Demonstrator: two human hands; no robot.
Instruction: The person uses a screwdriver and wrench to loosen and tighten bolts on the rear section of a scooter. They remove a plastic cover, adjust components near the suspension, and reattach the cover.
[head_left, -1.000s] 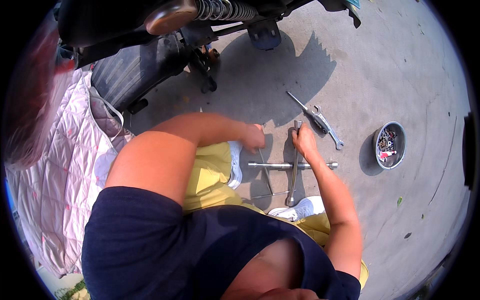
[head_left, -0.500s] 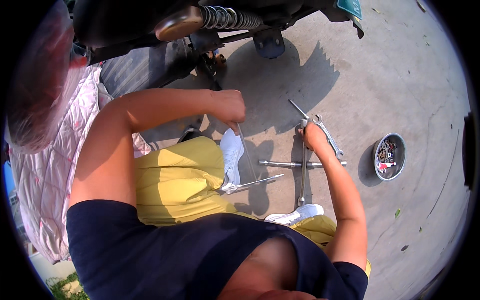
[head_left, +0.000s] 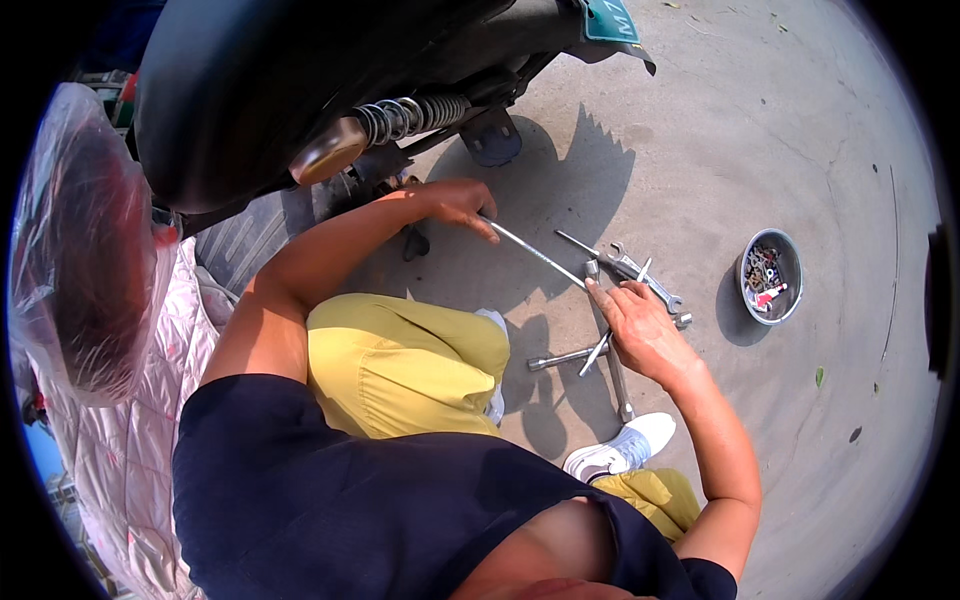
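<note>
A long thin T-handle wrench (head_left: 535, 252) slants between my two hands. My left hand (head_left: 462, 207) is closed around its far end, close under the scooter's rear. At the other end, my right hand (head_left: 645, 330) is closed at the crossbar, its index finger lying along the joint with the shaft. Below that hand, a four-way lug wrench (head_left: 565, 357) rests on the concrete, partly hidden by my fingers. Beside it are an open-ended spanner (head_left: 622, 262) and a slim metal rod (head_left: 577, 243), whose kind I cannot make out.
A scooter's dark rear with a coil-spring shock absorber (head_left: 412, 118) overhangs my left arm. A metal bowl (head_left: 797, 275) of small hardware and a red-and-white tube stands to the right. A pink quilted cover (head_left: 100, 470) and a plastic-wrapped part (head_left: 85, 250) hang at left. My white shoe (head_left: 625, 445) is near the lug wrench.
The T-handle wrench has swung up from pointing down, its crossbar moving right. My right hand has left the lug wrench's upper end and taken the crossbar. The view has shifted.
</note>
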